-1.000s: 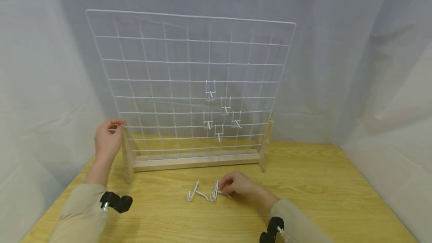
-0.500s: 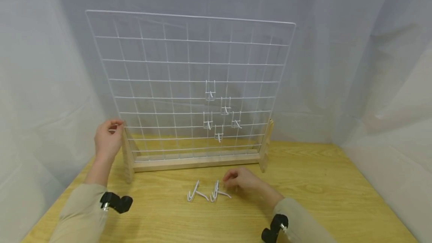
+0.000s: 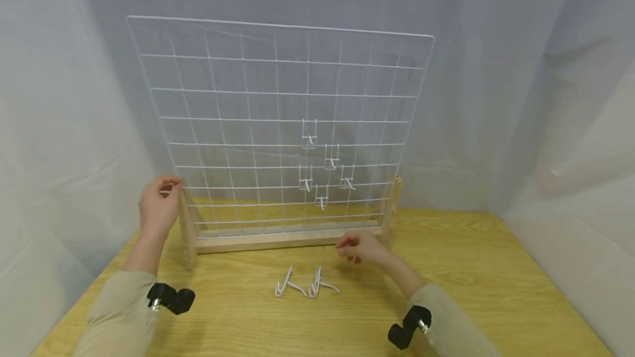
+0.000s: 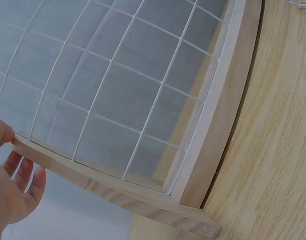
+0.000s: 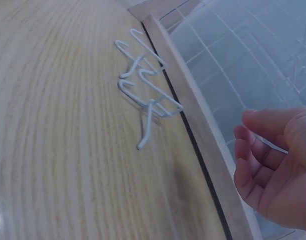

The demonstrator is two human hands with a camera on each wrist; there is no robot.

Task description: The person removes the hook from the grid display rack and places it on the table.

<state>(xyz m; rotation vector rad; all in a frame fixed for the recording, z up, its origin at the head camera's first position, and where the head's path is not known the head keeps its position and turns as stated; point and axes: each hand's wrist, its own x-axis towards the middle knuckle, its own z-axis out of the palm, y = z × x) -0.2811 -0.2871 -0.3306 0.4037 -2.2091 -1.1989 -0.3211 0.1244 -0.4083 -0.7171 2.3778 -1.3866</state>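
Table (image 3: 461, 280) spreads right, its edge beside pale curtains (image 3: 560, 142); left hand (image 3: 159, 206) pinches the wooden stand (image 3: 278, 241); right hand (image 3: 364, 248) (relaxed, free) hovers.

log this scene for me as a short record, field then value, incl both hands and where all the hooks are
wire grid: standing in a wooden base
hung hooks: five, white, all right of the grid's middle
loose hooks: two, white, lying on the table in front of the base
left grip: holds the top of the left wooden upright
right grip: loosely curled, holding nothing
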